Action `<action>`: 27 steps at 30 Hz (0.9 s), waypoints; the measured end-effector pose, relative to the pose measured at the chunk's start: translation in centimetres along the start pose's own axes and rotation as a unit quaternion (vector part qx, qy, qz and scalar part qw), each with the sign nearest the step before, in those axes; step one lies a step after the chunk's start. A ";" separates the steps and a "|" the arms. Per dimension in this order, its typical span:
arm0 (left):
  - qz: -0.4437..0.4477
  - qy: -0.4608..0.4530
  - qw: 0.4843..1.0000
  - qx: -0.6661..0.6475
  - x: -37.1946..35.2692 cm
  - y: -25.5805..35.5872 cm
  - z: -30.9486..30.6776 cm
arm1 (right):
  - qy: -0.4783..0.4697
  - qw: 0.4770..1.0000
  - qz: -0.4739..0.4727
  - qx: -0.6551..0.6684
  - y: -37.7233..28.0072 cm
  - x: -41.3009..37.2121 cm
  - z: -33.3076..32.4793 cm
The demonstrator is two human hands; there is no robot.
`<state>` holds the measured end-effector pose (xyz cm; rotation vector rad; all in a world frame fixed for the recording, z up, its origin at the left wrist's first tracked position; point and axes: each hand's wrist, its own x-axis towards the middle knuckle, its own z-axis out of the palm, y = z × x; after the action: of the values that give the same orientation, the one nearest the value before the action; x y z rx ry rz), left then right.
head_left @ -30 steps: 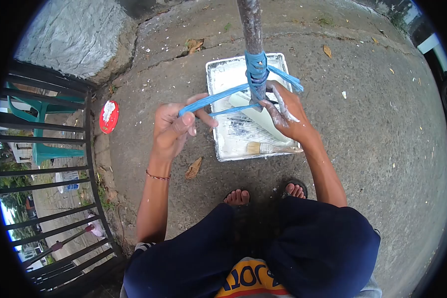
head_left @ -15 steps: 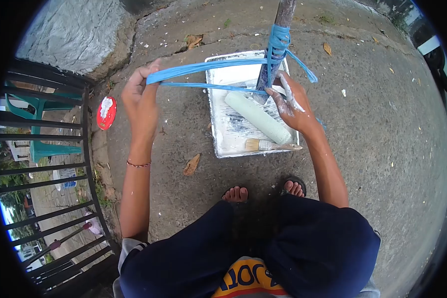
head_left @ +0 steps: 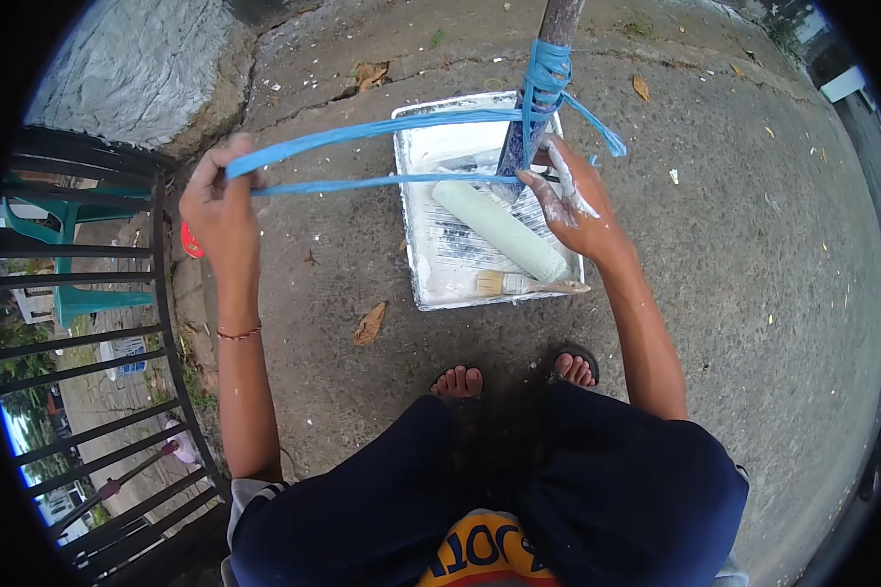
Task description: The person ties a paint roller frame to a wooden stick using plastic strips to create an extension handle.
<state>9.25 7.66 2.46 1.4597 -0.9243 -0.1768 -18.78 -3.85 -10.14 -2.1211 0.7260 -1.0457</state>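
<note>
Blue strip [head_left: 362, 135], one: wrapped in several turns round a pole [head_left: 562, 22], short tail hanging off the right side; two long runs stretch leftward from the pole above the tray.
Left hand [head_left: 223, 191], bare, slightly blurred: grip closed on the far end of the strip, where the two runs meet; bracelet at the wrist.
Right hand [head_left: 582, 217], white-smeared: grip grasping the pole's lower end, thumb where the lower run meets it; whether it also pins the strip, cannot tell.
Change: left hand now further out from the pole than a second ago, runs longer and near straight; judged to mean more strip drawn out and slack taken up.
Tray [head_left: 424, 279], white-coated, on the concrete: holds a pale roller sleeve [head_left: 499, 230], diagonal, and a brush [head_left: 504, 284] near its lower edge.
Beyond: dry leaf [head_left: 370, 324]; red item [head_left: 191, 241], mostly hidden; dark fence [head_left: 88, 281].
</note>
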 end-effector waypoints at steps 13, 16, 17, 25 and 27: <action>0.320 -0.078 0.834 0.442 1.0 -0.8 -5.5 | 0.015 0.999 0.026 0.016 0.8 0.1 -0.1; 0.380 -0.007 0.781 0.496 2.9 -0.6 -7.4 | -0.003 1.000 0.011 -0.011 0.0 0.1 -0.4; 0.424 0.035 0.734 0.529 3.8 -0.5 -8.4 | -0.003 1.000 0.011 -0.012 -0.1 -0.2 -0.4; 0.123 -0.339 0.892 0.273 4.4 -0.9 -16.6 | 0.018 1.000 0.016 0.019 1.1 -0.2 0.1; 0.068 -0.262 0.918 0.291 4.7 -3.6 -17.0 | 0.015 1.000 0.008 0.021 1.0 0.0 0.2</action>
<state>24.52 17.20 3.82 1.9305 -1.6104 -0.2039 -18.85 -4.41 -11.01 -2.0647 0.7270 -1.0763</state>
